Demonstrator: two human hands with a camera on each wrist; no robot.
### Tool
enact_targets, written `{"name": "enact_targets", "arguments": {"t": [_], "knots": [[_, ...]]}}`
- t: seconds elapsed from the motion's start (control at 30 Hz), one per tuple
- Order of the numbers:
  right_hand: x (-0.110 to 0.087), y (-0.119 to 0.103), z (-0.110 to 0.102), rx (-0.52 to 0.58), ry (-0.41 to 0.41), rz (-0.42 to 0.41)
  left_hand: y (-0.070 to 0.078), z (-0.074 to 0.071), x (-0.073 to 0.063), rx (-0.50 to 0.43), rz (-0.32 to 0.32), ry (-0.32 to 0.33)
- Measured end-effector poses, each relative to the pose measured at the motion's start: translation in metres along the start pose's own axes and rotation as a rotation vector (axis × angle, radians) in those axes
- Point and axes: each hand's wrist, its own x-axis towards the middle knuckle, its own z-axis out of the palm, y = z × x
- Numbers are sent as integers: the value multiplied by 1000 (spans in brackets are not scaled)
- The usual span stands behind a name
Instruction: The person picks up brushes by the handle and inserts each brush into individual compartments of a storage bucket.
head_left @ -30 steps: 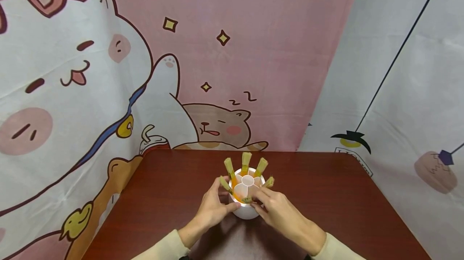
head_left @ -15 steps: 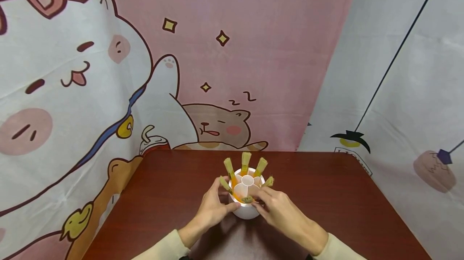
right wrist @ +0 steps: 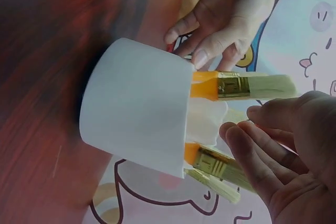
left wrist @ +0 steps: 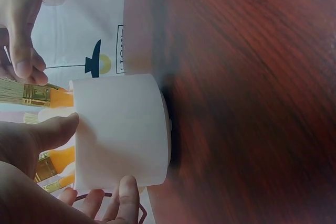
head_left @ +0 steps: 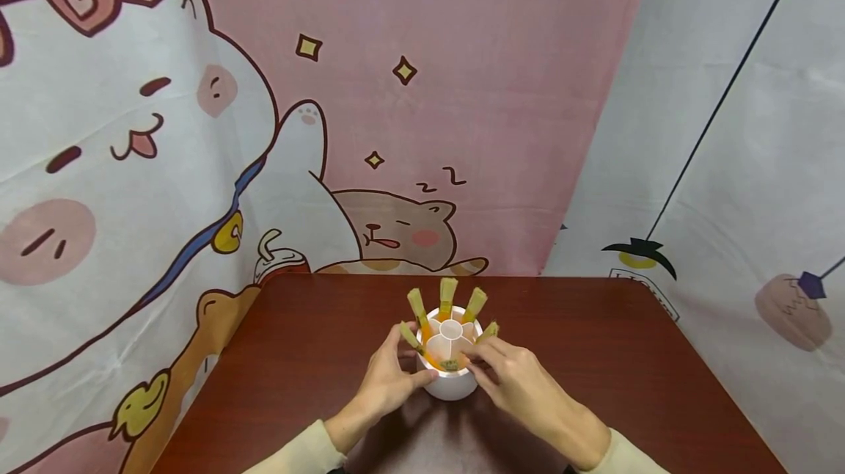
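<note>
A round white brush holder (head_left: 450, 387), split inside into compartments, stands upright on the table. Several paintbrushes with orange handles and pale bristles rise from it around the rim. My left hand (head_left: 386, 377) steadies the holder, its thumb (left wrist: 60, 129) at the rim and its fingers along the side. Just right of the near brush (right wrist: 262, 86), my right hand (head_left: 518, 378) hovers with thumb and fingers loosely bent. In the right wrist view its fingertips (right wrist: 237, 132) are beside the bristles with nothing visible between them.
The reddish-brown wooden table (head_left: 297, 342) reaches back to a hanging cloth (head_left: 515, 129) printed with cartoon cats. Another paintbrush (head_left: 448, 294) sticks up at the holder's far side.
My right hand has drawn slightly to the right, away from the near brush. The left hand stays in place on the holder, and the brushes look unmoved.
</note>
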Motion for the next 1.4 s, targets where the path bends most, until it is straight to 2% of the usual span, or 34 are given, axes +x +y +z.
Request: {"name": "enact_targets", "arguments": {"t": [0.3, 0.7, 0.93, 1.13, 1.23, 1.4], "knots": [[3, 5, -11, 52, 68, -1, -2, 0, 1, -7, -2, 4], [5, 14, -30, 79, 95, 77, -2, 0, 1, -11, -10, 1], [4, 22, -44, 29, 131, 144, -2, 1, 2, -22, -7, -2], [0, 32, -52, -15, 217, 130, -5, 2, 3, -26, -1, -11], [-6, 39, -55, -42, 219, 171, -6, 1, 3, -21, 2, -10], [-21, 52, -58, -91, 176, 284, -6, 0, 3, 0, 10, -7]]}}
